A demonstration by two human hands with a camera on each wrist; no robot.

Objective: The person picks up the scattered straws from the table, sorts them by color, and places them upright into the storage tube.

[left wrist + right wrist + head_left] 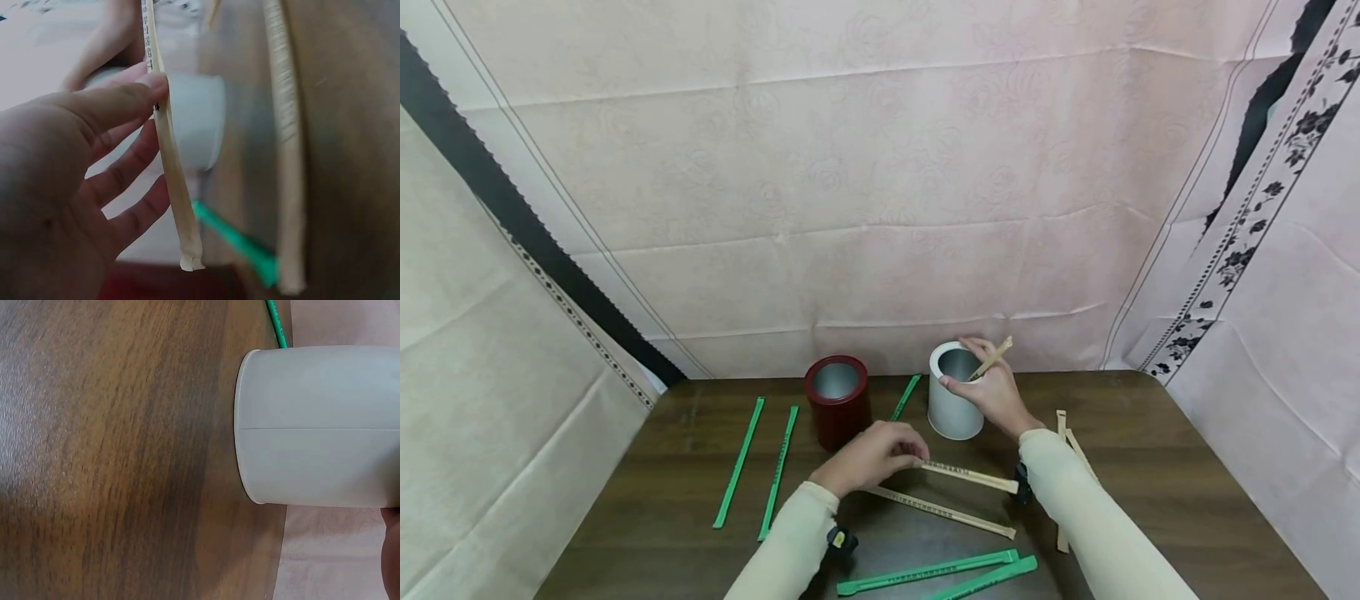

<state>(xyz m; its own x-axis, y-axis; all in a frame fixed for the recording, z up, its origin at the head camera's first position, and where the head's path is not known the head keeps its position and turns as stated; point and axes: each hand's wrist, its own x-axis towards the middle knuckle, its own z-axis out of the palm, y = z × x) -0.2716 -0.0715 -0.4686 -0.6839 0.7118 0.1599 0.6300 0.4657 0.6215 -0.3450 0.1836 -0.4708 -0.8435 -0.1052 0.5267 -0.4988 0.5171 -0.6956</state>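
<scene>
My left hand (880,454) pinches a slim beige stick (970,477) with printed writing, just above the table. In the left wrist view, that beige stick (178,194) lies between thumb and fingertips. Another beige stick (943,510) is on the table below it. At the back, my right hand (997,393) spans the top of a white can (953,410), thumb at the near rim and fingers at the far side. A beige stick (992,358) leans out of the can's mouth beside that hand. The right wrist view shows mostly the white can (312,412).
A dark red can (839,417) stands left of the white one. Green sticks lie at the left (739,462), behind the cans (906,397) and at the front (925,573). More beige sticks (1062,423) lie at the right, partly behind the right sleeve. Cloth (880,208) hangs behind the table.
</scene>
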